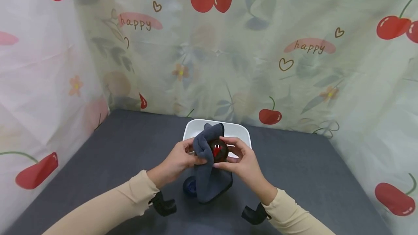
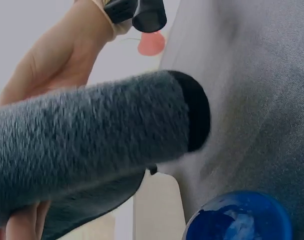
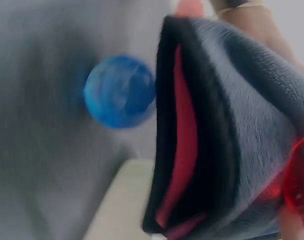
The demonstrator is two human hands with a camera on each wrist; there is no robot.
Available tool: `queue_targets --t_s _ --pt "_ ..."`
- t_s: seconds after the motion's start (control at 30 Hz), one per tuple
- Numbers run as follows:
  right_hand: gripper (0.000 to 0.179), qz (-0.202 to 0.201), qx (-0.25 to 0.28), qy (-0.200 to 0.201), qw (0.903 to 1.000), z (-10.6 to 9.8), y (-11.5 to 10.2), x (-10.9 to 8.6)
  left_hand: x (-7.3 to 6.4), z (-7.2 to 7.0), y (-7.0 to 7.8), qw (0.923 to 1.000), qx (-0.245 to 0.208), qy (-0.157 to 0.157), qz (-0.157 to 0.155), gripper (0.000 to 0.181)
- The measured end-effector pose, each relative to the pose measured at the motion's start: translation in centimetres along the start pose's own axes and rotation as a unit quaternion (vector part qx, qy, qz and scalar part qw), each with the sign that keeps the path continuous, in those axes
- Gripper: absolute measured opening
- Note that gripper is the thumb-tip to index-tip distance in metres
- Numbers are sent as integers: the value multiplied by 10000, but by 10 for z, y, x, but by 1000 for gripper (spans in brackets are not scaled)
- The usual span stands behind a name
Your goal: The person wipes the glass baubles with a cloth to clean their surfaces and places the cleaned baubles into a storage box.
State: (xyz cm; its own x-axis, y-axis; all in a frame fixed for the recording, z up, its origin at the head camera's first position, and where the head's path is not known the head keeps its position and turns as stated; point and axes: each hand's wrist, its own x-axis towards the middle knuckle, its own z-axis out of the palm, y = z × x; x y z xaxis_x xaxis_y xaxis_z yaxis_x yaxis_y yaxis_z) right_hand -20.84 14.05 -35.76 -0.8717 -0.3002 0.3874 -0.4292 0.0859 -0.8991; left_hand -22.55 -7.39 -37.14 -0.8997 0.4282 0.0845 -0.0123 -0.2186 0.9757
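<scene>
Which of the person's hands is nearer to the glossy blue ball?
Left. The left hand is just above the blue ball in the head view; the right hand is farther right, holding a glossy dark red ball.

A dark grey woven table cover (image 1: 137,140) forms the work surface. A printed curtain (image 1: 215,53) encloses its rear, left and right sides. Print elements: red cherries (image 1: 202,0), brown heart outlines (image 1: 286,64), orange flowers (image 1: 180,71), grey-blue leaves (image 1: 256,24), and pink patches (image 1: 328,48) lettered "happy".
</scene>
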Motion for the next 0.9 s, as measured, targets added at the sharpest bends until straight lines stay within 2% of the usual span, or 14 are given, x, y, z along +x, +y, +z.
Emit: queue_targets --t_s 0.07,0.13,0.2,0.27,0.3,0.4,0.47,0.5,0.57,0.63,0.7,0.77,0.83,0.9 --pt "64 -132 -665 73 9977 1 -1 1 0 1 -1 10000 45 -23 42 53" --pt "62 -185 -1428 104 9895 2 -4 2 0 1 -1 9998 147 66 117 50" --pt "64 -173 -1845 60 9827 1 -6 3 0 0 -1 9993 271 187 198 46" --pt "67 -46 -1817 -61 9833 0 -7 4 0 -2 -1 9991 271 256 220 42" --pt "67 12 -1623 -131 9867 -1 -7 4 -1 -2 0 9992 200 253 225 40" --pt "67 119 -712 -232 9971 -5 -7 4 0 -3 2 9996 -140 188 162 34" --pt "64 79 -178 -312 9993 -7 -6 4 0 -3 3 9993 -345 77 77 32" --pt "64 22 -73 -328 9994 -7 -6 3 0 -3 3 9992 -384 -6 52 33" --pt "64 -135 -221 -317 9992 -6 -5 4 0 -1 4 9994 -324 -133 -11 37" --pt "65 -294 -770 -221 9964 -4 -5 4 0 1 5 9996 -185 -209 -36 43" --pt "68 -468 -1582 -135 9862 -3 -5 3 0 1 4 9998 41 -178 -19 49" --pt "71 -625 -2174 -141 9740 -1 -5 3 0 2 2 9998 214 -45 2 51" --pt "70 -613 -2290 -231 9712 0 -10 2 1 0 0 9994 343 86 53 48" --pt "69 -403 -1932 -384 9796 -1 -18 0 1 -2 -1 9996 239 130 68 45"
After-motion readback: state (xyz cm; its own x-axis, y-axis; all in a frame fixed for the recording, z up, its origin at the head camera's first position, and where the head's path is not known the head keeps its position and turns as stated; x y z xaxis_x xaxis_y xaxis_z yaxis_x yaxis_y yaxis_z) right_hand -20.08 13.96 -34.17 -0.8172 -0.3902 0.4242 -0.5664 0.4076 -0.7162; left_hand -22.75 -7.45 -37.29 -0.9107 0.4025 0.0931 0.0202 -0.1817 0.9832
